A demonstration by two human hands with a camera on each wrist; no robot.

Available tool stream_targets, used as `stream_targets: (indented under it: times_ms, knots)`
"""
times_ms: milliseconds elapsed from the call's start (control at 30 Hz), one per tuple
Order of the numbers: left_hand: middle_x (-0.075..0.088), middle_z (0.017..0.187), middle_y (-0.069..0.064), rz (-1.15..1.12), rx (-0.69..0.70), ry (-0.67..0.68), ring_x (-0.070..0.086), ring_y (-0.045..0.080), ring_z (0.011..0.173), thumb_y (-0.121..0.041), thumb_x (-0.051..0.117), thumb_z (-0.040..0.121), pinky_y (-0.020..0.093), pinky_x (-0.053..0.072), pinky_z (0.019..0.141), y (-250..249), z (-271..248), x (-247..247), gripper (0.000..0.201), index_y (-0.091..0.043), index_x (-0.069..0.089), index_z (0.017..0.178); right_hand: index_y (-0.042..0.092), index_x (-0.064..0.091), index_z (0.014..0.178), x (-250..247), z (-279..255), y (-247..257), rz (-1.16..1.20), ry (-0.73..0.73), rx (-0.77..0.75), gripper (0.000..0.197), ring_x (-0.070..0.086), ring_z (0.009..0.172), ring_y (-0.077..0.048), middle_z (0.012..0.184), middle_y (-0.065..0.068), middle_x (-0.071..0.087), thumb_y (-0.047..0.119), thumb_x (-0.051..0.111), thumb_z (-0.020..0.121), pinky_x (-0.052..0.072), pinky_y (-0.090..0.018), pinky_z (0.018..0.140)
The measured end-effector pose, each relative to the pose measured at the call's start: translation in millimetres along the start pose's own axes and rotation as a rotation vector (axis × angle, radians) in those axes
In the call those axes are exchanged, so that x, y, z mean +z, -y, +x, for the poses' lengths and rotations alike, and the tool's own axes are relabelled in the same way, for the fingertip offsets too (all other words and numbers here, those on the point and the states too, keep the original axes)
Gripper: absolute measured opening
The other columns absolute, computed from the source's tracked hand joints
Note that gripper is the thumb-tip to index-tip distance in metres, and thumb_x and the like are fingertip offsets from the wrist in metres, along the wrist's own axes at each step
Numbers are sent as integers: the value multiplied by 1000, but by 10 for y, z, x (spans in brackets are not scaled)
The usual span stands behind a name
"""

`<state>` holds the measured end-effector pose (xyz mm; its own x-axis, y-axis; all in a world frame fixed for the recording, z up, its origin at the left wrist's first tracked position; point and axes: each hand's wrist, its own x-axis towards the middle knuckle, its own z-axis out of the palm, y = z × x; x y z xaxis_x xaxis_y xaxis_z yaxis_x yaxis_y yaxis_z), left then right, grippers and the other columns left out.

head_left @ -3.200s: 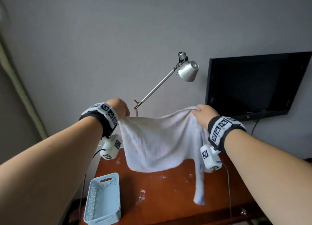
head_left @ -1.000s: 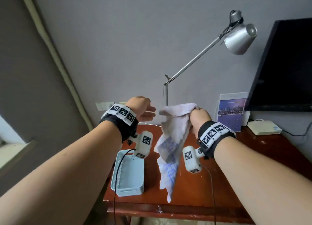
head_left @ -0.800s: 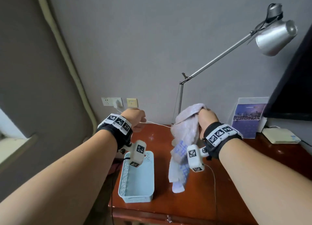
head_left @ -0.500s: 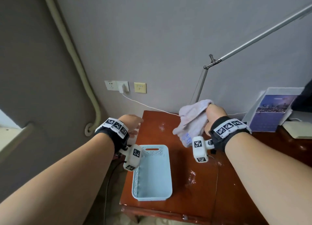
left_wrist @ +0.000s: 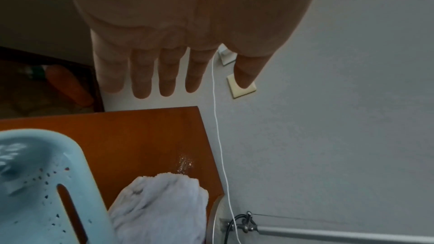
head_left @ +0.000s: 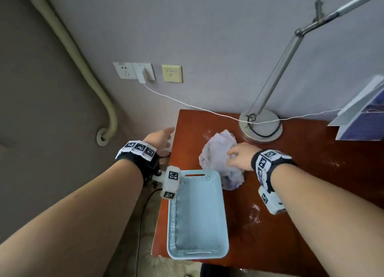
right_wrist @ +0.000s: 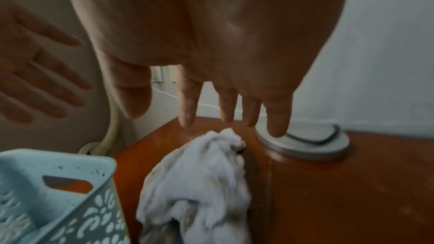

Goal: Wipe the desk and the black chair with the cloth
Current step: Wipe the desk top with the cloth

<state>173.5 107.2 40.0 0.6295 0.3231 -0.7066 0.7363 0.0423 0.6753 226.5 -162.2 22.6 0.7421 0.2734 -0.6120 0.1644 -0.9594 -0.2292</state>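
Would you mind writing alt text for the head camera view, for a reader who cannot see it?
A person's right hand rests on a crumpled white cloth on a reddish wooden desk, beside a light blue plastic basket. The left hand hovers open past the desk's left edge. A lamp base and white cable sit near the wall.
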Motion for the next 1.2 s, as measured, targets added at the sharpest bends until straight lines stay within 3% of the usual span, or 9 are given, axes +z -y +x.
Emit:
stream_targets:
  times_ms: [200,300,400,600,733,800,967,1067,1200]
  knots:
    - [67,94,8,22,-113,19,60,30,90,-55,65,94,36,45,71,27,650,190,38,-18,65,98,56,18,153,382,620,-90,-1,-2,-6,87,32,143,-36,167,9,2,36,67,84,38,-46,114]
    - [69,122,8,66,-131,19,64,30,112,-54,69,92,41,47,91,41,978,302,47,-13,67,114,61,12,148,528,880,-60,-82,47,-85,89,28,138,-37,162,10,5,33,64,82,44,-50,107]
    - [64,121,5,38,-157,-1,60,28,112,-51,74,89,46,46,109,56,1259,418,48,-17,59,120,57,16,147,622,1115,-33,-203,51,-148,85,30,131,-36,155,0,8,24,63,84,50,-48,97]
    - [70,121,7,-34,-230,-16,66,34,112,-56,80,77,54,51,105,-4,1669,539,67,-21,64,131,47,19,151,401,1609,-105,-85,-31,-49,67,33,133,-43,155,-8,7,35,53,94,47,-52,102]
    - [54,152,6,-59,-282,19,52,35,137,-79,76,59,54,40,114,-56,1894,480,114,-19,48,152,41,20,150,192,1965,-43,-24,-89,65,64,36,134,-47,158,-15,3,36,53,95,46,-53,101]
    - [51,155,3,-146,-289,54,49,34,140,-83,72,65,52,39,113,-49,1979,451,113,-19,46,154,41,20,147,98,2161,-8,-52,-129,97,62,37,133,-47,157,-16,6,39,51,94,44,-58,102]
    - [35,167,3,-187,-335,238,35,30,152,-103,64,32,53,27,118,115,2382,316,155,-28,29,163,39,17,151,-141,2527,258,-120,-109,35,65,28,139,-48,160,-17,3,43,49,95,41,-57,103]
    - [36,166,5,-151,-360,311,36,31,151,-105,44,57,60,22,123,-29,2149,242,134,-24,29,163,36,21,153,-234,2666,600,-187,-132,-117,65,34,136,-45,157,-18,11,40,51,96,43,-52,102]
    - [37,164,2,-212,-352,258,36,29,151,-96,23,82,45,31,114,-19,2054,165,110,-20,37,160,39,24,154,-165,2815,1145,-246,-89,-278,68,14,146,-48,163,-15,1,39,56,94,39,-58,109]
